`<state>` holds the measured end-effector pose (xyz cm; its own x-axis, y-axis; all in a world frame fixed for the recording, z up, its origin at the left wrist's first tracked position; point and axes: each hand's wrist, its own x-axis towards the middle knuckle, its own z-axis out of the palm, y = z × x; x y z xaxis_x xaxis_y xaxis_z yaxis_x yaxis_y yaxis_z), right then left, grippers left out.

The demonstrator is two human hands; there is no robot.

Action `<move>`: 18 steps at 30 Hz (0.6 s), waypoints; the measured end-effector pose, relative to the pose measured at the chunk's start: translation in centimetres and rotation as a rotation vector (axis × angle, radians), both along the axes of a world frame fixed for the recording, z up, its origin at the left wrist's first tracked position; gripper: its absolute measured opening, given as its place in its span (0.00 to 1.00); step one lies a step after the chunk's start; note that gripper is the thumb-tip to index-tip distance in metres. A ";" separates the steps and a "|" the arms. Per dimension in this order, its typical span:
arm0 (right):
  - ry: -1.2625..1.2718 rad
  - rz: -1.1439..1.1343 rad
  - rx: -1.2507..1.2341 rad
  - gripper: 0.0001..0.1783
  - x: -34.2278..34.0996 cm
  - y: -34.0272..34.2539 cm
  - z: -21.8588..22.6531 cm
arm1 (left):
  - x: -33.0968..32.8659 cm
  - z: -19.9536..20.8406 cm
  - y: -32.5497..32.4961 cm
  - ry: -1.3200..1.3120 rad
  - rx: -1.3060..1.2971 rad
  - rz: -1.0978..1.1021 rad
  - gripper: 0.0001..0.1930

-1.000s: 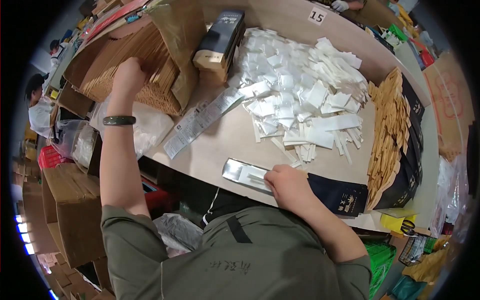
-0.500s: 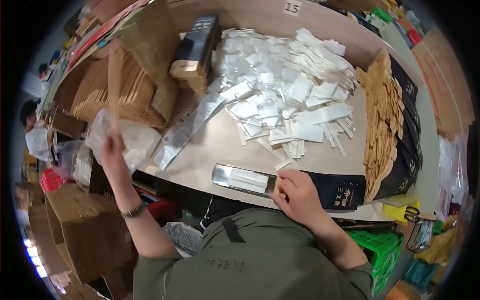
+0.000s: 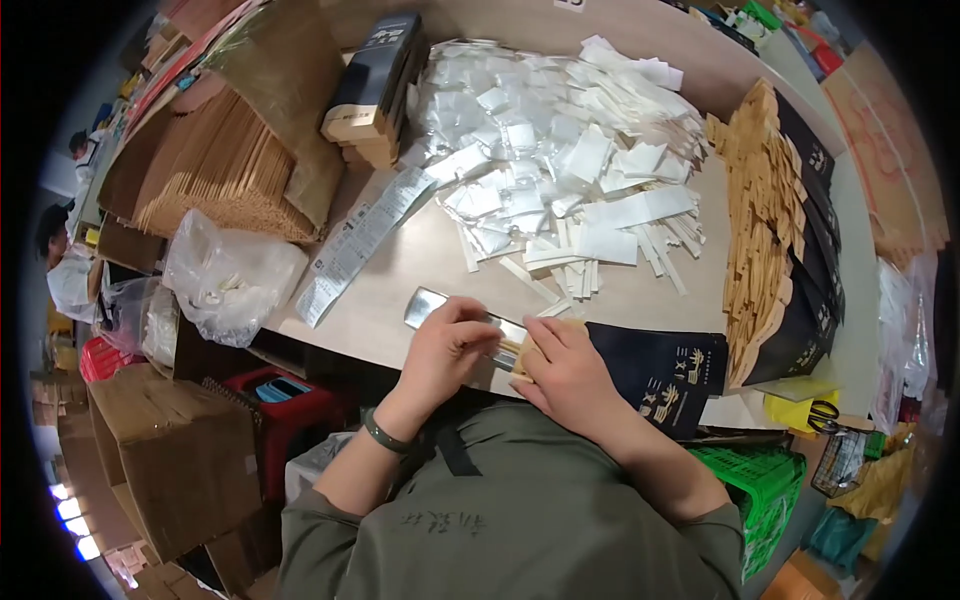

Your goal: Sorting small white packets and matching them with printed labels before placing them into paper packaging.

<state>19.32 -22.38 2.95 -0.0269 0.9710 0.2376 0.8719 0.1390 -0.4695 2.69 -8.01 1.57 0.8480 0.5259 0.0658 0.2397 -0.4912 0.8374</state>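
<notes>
My left hand [image 3: 445, 345] is closed in a pinch over a shiny silver tray [image 3: 425, 302] at the table's near edge. What its fingers hold is mostly hidden; a bit of thin tan material [image 3: 511, 347] shows beside the fingertips. Close to its right, my right hand [image 3: 570, 372] is wrapped round the tan open end of a dark blue paper sleeve [image 3: 650, 360] with light printing. A second dark sleeve [image 3: 672, 405] lies partly under or against it. The tray's right end runs toward the sleeve's mouth, covered by my fingers.
White packets and strips [image 3: 540, 150] are heaped mid-table. Dark sleeves with tan edges [image 3: 760, 230] are stacked at right. A carton of brown sheets [image 3: 225, 160], a clear plastic bag [image 3: 235, 275], a printed silver strip [image 3: 365, 240] and dark boxes [image 3: 375, 75] stand left.
My left hand has come from above the plastic bag, where it held a long, blurred brown strip, to the silver tray beside my right hand. A second dark sleeve's print now shows.
</notes>
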 end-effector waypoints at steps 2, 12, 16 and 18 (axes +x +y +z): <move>-0.036 -0.078 -0.010 0.21 0.0 -0.3 0.8 | 0.4 -0.4 -0.1 -0.002 0.179 0.352 0.10; -0.046 -0.084 0.096 0.21 1.0 -1.0 0.8 | 1.3 3.5 -1.9 0.019 0.190 -0.078 0.32; -0.125 0.053 0.133 0.10 1.4 -0.7 4.2 | 0.1 1.8 1.4 0.116 0.672 -0.168 0.28; -0.217 0.116 0.169 0.11 5.3 0.0 6.5 | 0.6 2.5 2.2 0.117 0.653 -0.085 0.22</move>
